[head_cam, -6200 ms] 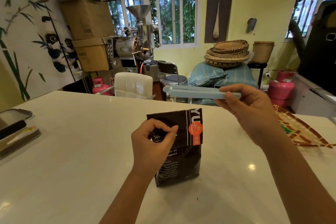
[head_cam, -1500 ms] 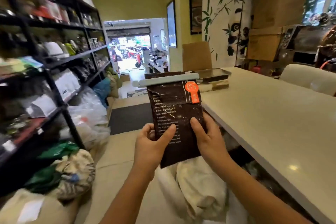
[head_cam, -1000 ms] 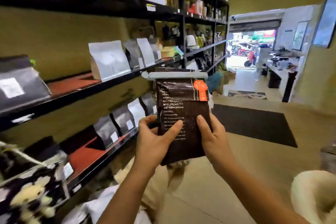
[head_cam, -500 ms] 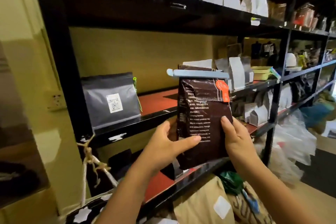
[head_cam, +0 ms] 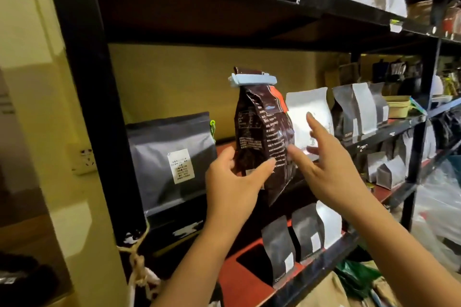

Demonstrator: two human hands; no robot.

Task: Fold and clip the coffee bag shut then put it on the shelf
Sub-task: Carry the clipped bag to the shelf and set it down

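Observation:
The dark brown coffee bag (head_cam: 264, 132) stands upright at the front of the middle shelf (head_cam: 389, 132), its folded top pinched under a pale blue clip (head_cam: 252, 80). An orange label shows at its upper right corner. My left hand (head_cam: 234, 182) grips the bag's lower left side, thumb across the front. My right hand (head_cam: 324, 167) is just right of the bag with its fingers spread; only a fingertip is near the bag's front. The bag's bottom is hidden behind my hands.
A large grey pouch with a white label (head_cam: 172, 157) stands left of the bag, and a white pouch (head_cam: 309, 112) and grey-and-white pouches (head_cam: 359, 109) stand to its right. Small dark pouches (head_cam: 299, 237) fill the lower red shelf. A black upright post (head_cam: 92, 107) frames the left side.
The bag has moved up and inward onto the middle shelf and turned slightly. My right hand has let go of it and opened its fingers. My left hand keeps its hold.

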